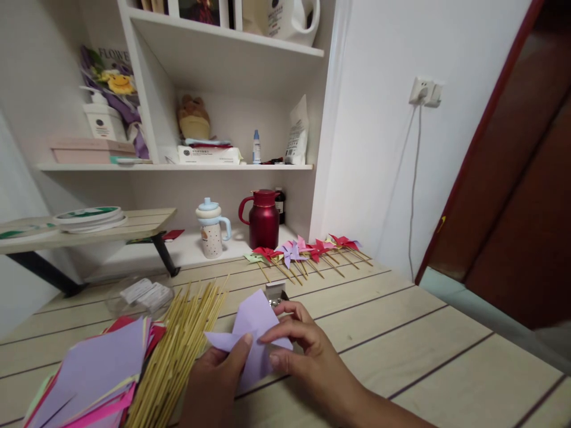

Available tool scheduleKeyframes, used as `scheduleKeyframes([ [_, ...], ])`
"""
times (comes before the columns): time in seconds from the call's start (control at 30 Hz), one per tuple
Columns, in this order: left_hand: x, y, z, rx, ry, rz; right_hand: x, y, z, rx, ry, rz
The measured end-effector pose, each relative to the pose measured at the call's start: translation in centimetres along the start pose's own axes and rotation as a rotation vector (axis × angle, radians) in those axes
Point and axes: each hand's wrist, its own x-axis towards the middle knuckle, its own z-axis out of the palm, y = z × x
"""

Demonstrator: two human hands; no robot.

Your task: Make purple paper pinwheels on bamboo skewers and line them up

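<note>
Holding a partly folded lilac paper square, both hands work low in the head view, just above the wooden table. The left hand pinches the sheet's lower left flap, thumb on top of it. The right hand has its fingers curled together over the centre, pressing folded corners down. Both hands are thus closed on the paper, which sits tilted and raised off the tabletop.

Risks, judged from this layout:

- Corner release. The flaps are held by fingertip pressure only; easing either grip would likely let them spring open.
- Tearing. Opposed pulls by the two hands could rip the thin sheet at its cuts.
- Stick scatter. The bundle of bamboo sticks lies loose just beside the left hand; a wrist nudge could roll them.
- Stack slide. The pile of coloured paper sheets at the left overhangs the near edge of the frame and could shift if brushed.
- Small parts. A small metal box rests just behind the paper; its contents cannot be made out.

Finished pinwheels lie well apart at the table's far side, near a red flask.
</note>
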Motion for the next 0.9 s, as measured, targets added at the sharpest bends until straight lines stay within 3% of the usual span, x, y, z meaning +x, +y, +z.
scheduleKeyframes([
  [0.1, 0.0, 0.0, 0.0, 0.052, -0.063, -0.025, 0.0, -0.3, 0.1, 0.022, -0.014, 0.027],
  [0.33, -0.4, 1.0, 0.3, 0.209, -0.08, -0.061, 0.3, 0.1, -0.2, 0.014, 0.008, 0.047],
  [0.9, -0.8, 1.2, 0.5, 0.264, -0.099, -0.073, 0.4, -0.3, 0.1, -0.015, 0.071, 0.049],
])
